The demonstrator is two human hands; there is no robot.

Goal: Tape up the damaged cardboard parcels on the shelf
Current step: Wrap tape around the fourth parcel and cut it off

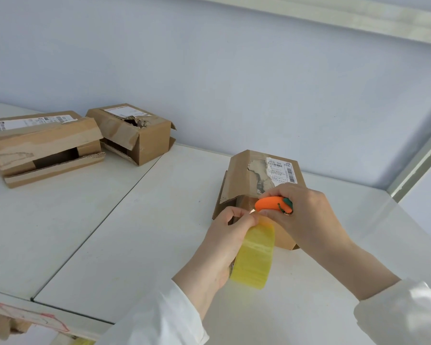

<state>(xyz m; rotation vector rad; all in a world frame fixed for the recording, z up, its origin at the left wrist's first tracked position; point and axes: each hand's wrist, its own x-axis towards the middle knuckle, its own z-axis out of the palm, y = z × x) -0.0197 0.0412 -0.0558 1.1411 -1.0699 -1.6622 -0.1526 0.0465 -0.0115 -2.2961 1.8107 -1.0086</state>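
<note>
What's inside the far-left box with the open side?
Through the gap in the far-left box only a dark interior shows. Any contents are hidden by its cardboard walls and the shadow.

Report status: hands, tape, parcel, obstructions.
Left hand holds yellow tape roll, pinching its strip. Right hand grips orange cutter, blade at the strip. Near parcel behind hands, top torn. Other torn parcels back left, clear.

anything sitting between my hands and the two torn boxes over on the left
Nothing visible: only bare white shelf lies between the left hand, gripping the tape roll, and the long box or the holed box. The right hand grips the orange cutter by the third parcel.
</note>
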